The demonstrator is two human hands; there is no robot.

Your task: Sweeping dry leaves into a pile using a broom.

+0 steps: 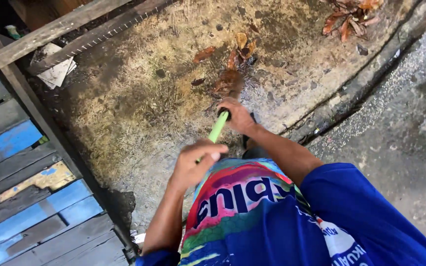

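Observation:
Both my hands grip a light green broom handle (218, 129) that points away from me toward the ground. My right hand (237, 117) holds it further along, near its black collar. My left hand (193, 165) is closed around the near end, close to my chest. The brush end (229, 81) is blurred and sits among wet brown dead leaves (237, 49) on the dirty concrete ground (139, 103). I wear a blue and multicoloured shirt (252, 216).
Worn planks painted blue and grey (20, 197) lie on the left behind a dark wooden rail (40, 123). Another pile of dead leaves (351, 17) lies at the top right. A raised concrete curb (351, 93) runs diagonally beside grey asphalt (410, 123).

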